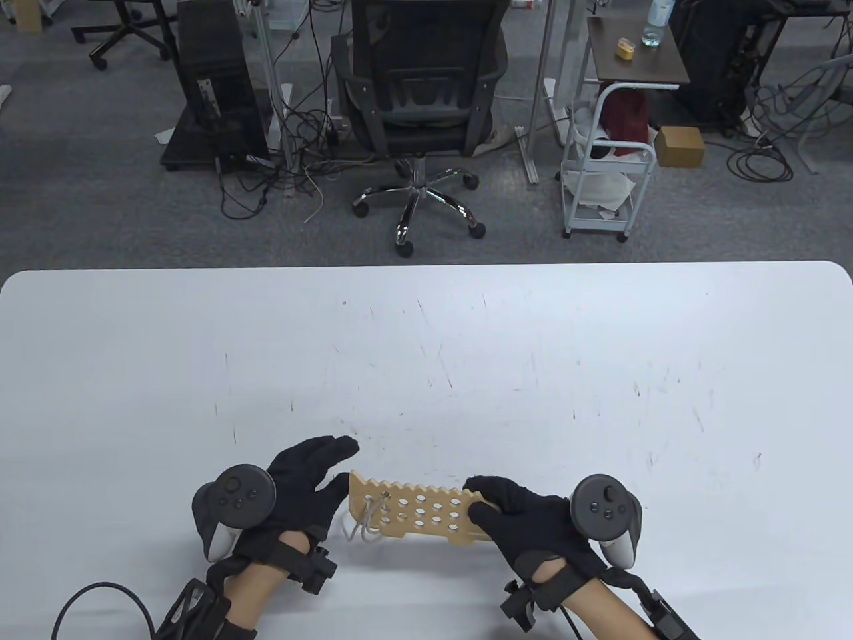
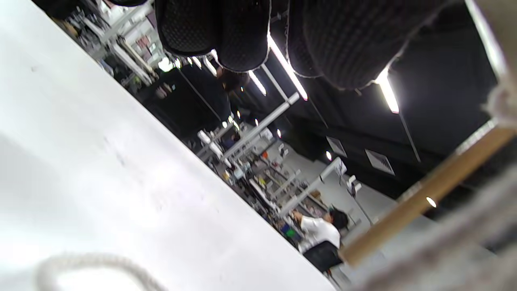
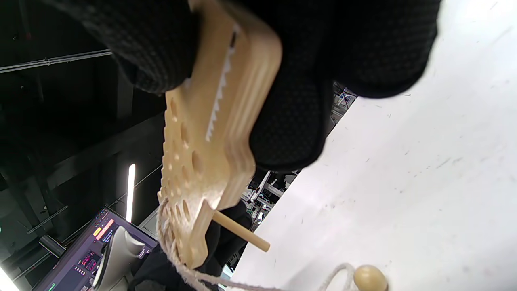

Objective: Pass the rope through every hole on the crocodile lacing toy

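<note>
Table view: the wooden crocodile board (image 1: 416,510) is held just above the white surface (image 1: 426,347) near its front edge, its long axis running left to right between the two hands. The right hand (image 1: 526,520) grips the board's right end, fingers (image 1: 493,490) curled over the top edge and thumb against the near face. The left hand (image 1: 306,477) sits just beside the board's left end with its fingers spread and fairly straight, holding nothing that shows here. The rope (image 1: 363,527) is laced through the few holes at the left end and hangs in loops below; the many holes toward the right are bare, so most of the threading looks yet to be done.

Left wrist view: the left fingers (image 2: 242,36) hang in from the top, relaxed and empty. A board edge (image 2: 428,190) crosses the right side, and a blurred loop of rope (image 2: 101,262) lies on the surface below.

Right wrist view: the right fingers (image 3: 291,133) clamp the board (image 3: 202,141) firmly. A wooden needle (image 3: 240,231) pokes out through a hole near the laced end, pointing toward the surface, and a wooden bead (image 3: 369,278) on the rope rests on the surface.

The needle sits at the left end, so the free left hand is much the nearer to take it, probably from under the board.
</note>
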`<state>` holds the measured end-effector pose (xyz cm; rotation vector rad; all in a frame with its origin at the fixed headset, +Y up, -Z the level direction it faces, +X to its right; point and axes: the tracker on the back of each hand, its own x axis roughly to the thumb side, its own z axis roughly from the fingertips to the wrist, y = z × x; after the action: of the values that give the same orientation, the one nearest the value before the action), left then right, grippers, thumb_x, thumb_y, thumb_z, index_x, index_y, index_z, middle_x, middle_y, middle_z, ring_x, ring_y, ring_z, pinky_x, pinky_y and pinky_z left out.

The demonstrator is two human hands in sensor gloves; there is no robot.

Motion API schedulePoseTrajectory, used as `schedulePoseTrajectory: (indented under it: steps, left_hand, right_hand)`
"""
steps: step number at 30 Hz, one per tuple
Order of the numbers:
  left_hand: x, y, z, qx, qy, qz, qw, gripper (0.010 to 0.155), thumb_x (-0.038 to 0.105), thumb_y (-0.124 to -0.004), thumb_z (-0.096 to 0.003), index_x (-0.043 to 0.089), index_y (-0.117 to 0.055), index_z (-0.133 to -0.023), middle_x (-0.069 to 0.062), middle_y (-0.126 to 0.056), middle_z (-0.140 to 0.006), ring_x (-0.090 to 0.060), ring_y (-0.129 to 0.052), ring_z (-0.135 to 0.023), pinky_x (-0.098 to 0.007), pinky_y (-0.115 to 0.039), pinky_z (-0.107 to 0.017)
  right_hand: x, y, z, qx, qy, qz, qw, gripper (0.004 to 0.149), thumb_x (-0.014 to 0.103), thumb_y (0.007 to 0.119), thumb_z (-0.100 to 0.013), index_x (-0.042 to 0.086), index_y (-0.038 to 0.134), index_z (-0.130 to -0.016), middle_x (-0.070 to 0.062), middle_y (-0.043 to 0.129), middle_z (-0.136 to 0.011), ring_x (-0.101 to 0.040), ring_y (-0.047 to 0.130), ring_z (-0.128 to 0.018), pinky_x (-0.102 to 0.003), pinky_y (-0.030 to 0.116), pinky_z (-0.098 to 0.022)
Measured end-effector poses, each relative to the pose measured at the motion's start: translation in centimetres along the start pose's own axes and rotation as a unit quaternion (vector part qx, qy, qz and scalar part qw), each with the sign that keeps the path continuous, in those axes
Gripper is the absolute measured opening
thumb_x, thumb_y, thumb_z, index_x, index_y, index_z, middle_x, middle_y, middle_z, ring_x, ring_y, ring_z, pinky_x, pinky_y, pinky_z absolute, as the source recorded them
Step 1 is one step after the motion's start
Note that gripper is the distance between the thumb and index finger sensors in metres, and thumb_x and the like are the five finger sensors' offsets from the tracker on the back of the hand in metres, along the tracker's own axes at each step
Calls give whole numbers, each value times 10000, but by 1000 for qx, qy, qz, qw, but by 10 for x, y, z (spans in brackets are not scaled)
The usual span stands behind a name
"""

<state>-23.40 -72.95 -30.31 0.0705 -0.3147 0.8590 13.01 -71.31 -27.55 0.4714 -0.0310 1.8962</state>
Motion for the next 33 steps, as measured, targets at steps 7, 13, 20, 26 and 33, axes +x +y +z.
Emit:
schedulePoseTrajectory:
  steps: [7,13,20,26,33]
  left_hand:
    - [4,-14,-3,-73,-32,18,997,558,460,-908,-385,484,-783,-929,-1,-744,-988,-325,-679,-954,-572,-476,-759]
    - [6,-23,-3,-122,-38,36,991,585,468,-931,-367,495,-778,-931,5,-737,-984,-326,-663,-964,-576,-464,-763]
    - [7,-27,-4,-130,-40,66,989,529,473,-935,-365,502,-830,-883,18,-774,-942,-315,-690,-948,-574,-474,-764]
    - [7,-28,-4,-134,-39,81,987,449,464,-925,-371,467,-889,-818,21,-788,-923,-313,-701,-938,-574,-478,-763]
    - [7,-27,-4,-125,-32,76,989,452,438,-871,-395,446,-849,-846,15,-771,-931,-318,-690,-938,-572,-475,-762]
  right_hand:
    - [0,-1,0,2,0,-11,1000,457,346,836,-444,132,806,-847,-71,1018,-664,-261,1087,-462,-450,839,-381]
    - [1,0,0,8,-1,-15,1000,459,349,836,-442,132,806,-845,-70,1022,-657,-256,1090,-460,-446,843,-377]
    - [1,2,0,19,-5,-18,1000,458,349,837,-443,129,808,-843,-71,1023,-655,-256,1094,-450,-445,846,-373]
    - [0,2,-1,17,-4,-20,1000,458,351,836,-443,132,807,-844,-69,1024,-655,-254,1094,-455,-441,845,-378]
    - [1,-1,-1,6,-3,-17,1000,457,351,836,-445,133,806,-846,-69,1021,-659,-255,1093,-459,-443,844,-378]
